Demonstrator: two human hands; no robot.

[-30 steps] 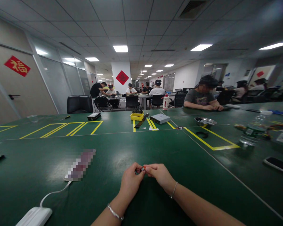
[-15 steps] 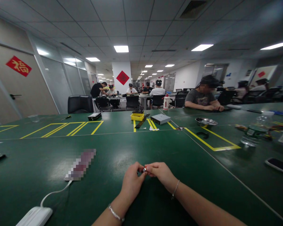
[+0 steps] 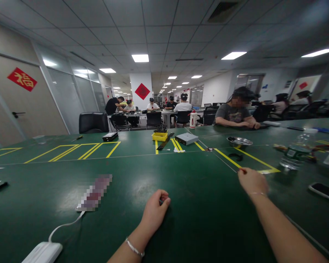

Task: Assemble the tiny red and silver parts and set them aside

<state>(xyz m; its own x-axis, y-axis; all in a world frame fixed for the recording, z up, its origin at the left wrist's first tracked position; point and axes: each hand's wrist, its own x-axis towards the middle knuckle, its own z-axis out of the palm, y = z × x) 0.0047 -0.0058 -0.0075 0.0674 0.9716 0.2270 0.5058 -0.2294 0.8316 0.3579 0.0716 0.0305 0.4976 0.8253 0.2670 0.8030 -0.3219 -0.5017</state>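
My left hand [image 3: 155,206] is closed just above the green table [image 3: 203,219], its fingers curled round a small dark object [image 3: 161,202] that is mostly hidden. Out to the right, my right hand [image 3: 253,182] is pinched near the corner of a yellow taped rectangle [image 3: 271,170]. A speck of orange-red [image 3: 243,170] shows at its fingertips, too small to name. Just beyond that hand a black curved piece [image 3: 236,157] lies inside the tape, with a shiny metal bowl [image 3: 239,141] behind it.
To the left lie a blurred-out phone [image 3: 94,193] and a white power bank [image 3: 42,252] joined by a cable. A water bottle [image 3: 298,149] and a dark phone [image 3: 325,193] are at right. Farther back are a yellow tray [image 3: 159,136], a grey box [image 3: 186,138] and a seated person [image 3: 234,111].
My right hand has parted from the left and swung right and forward toward the taped rectangle. My left hand stays in place, still closed; the shiny bit between the hands no longer shows.
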